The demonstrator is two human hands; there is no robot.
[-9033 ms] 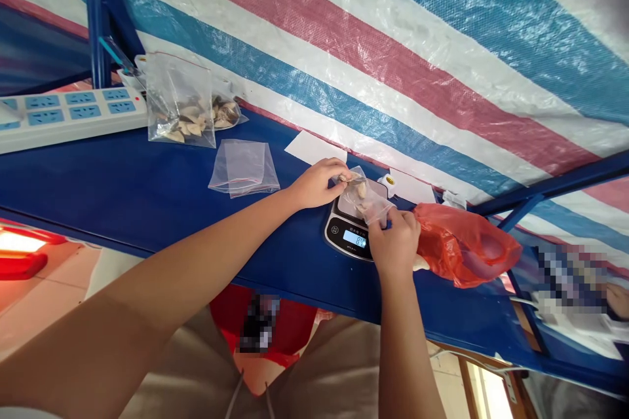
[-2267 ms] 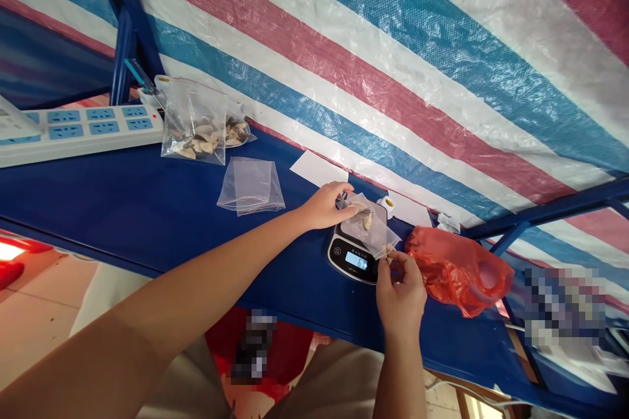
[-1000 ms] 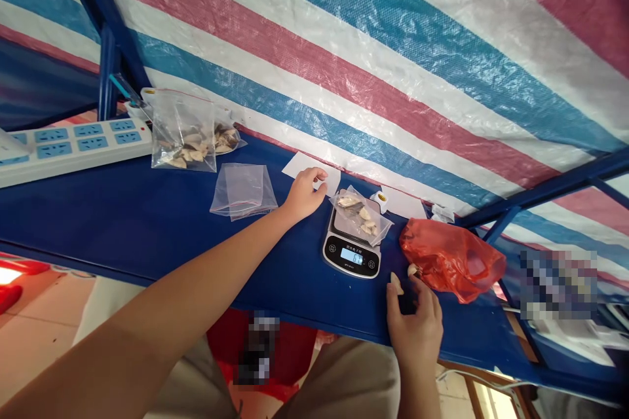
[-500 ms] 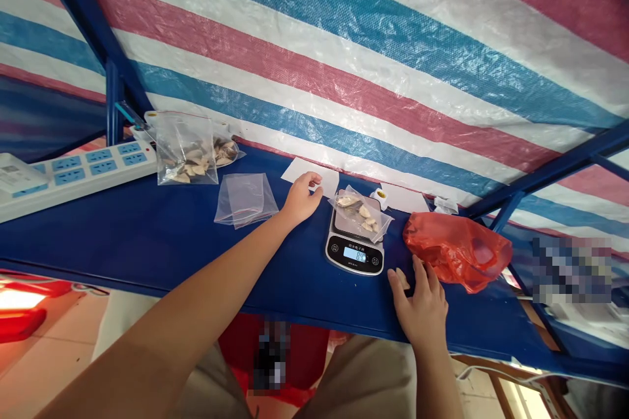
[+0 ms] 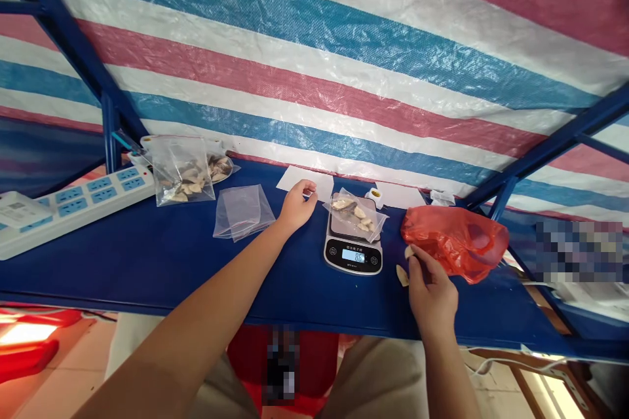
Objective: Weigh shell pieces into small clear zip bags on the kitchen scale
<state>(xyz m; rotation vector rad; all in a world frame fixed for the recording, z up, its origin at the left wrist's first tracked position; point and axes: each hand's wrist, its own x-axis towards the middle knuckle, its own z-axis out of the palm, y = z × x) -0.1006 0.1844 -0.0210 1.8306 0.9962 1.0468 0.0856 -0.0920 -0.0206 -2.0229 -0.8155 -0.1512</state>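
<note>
My right hand (image 5: 432, 293) pinches a small pale dried slice (image 5: 409, 251) between thumb and fingertips, beside a red plastic bag (image 5: 455, 242). A second pale slice (image 5: 402, 275) lies on the blue table just under that hand. To its left a digital kitchen scale (image 5: 352, 256) carries a clear zip bag (image 5: 366, 215) with several slices in it; the display seems to read 8.6. Left of the scale, my left hand (image 5: 298, 206) rests near a white paper sheet (image 5: 307, 181), fingers loosely curled, thumb apart, nothing held.
Flat empty zip bags (image 5: 243, 211) lie left of my left arm. Filled clear bags of slices (image 5: 184, 173) stand at the back left beside a long power strip (image 5: 83, 209). A small white roll (image 5: 374, 196) sits behind the scale. Blue frame bars and a striped sheet close off the back.
My right hand has closed on a slice and lifted slightly, with another slice now showing beneath it. The scale reading appears to have gone from 8.4 to 8.6. My left hand stays put.
</note>
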